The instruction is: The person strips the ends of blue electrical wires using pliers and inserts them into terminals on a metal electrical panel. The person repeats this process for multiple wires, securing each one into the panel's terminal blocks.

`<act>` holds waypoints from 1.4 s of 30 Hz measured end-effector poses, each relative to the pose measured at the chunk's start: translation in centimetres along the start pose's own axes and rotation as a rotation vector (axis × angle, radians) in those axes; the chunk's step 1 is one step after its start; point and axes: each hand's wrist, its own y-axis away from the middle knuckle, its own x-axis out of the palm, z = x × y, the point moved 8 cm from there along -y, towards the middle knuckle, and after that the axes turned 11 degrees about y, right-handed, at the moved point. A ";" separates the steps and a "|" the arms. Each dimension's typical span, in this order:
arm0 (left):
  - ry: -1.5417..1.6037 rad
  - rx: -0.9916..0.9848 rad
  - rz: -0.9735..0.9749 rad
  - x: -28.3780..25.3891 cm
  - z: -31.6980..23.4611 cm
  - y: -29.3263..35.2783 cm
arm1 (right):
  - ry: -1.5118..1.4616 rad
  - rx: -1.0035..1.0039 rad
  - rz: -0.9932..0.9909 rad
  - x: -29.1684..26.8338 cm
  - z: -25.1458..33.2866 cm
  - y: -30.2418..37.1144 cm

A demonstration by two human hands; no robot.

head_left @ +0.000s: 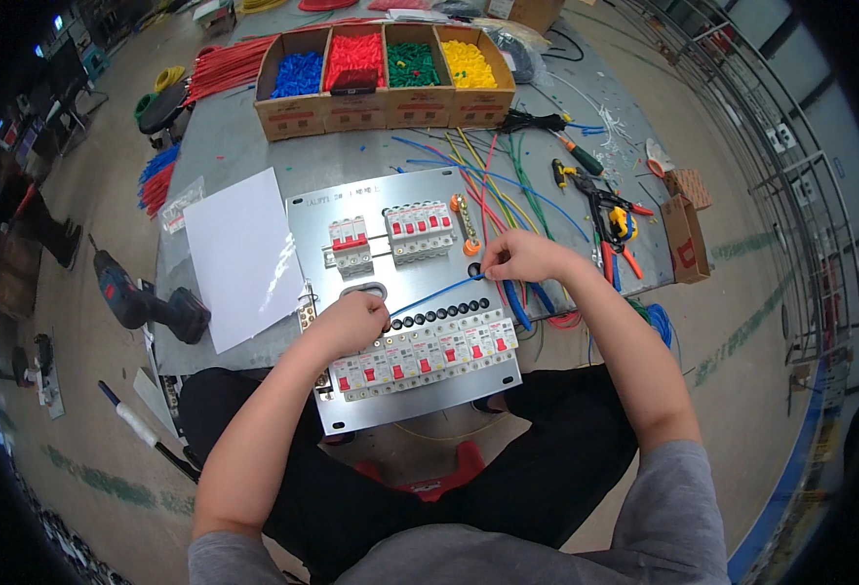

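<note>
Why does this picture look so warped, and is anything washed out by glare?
In the head view, the wide fisheye lens bends straight edges, so the metal railing bows; same view, black fills the corners; also there, bright glare streaks the white sheet, while the blue wire stays distinct.

I count 1 left hand (356, 322), 1 right hand (520, 256), 1 blue wire (439, 293) held between them. 1 metal panel (317, 216); 7 red-switch breakers (425, 363) in its lower row. 1 drill (132, 297), 1 white sheet (244, 253). 1 cardboard box (293, 123), 4 compartments (420, 110), 4 colours of small parts (298, 76). Loose wires (507, 195): too tangled to count.
</note>
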 end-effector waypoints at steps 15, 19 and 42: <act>-0.132 0.015 -0.037 0.6 -0.2 0.2 | -0.045 -0.033 -0.096 -1.0 0.6 -0.2; -0.124 -0.013 -0.031 0.5 -0.4 0.4 | -0.054 -0.021 -0.091 -0.9 0.5 -0.3; -0.486 1.165 -0.724 2.2 -13.4 13.8 | 0.054 -0.227 -0.522 -1.1 19.9 13.9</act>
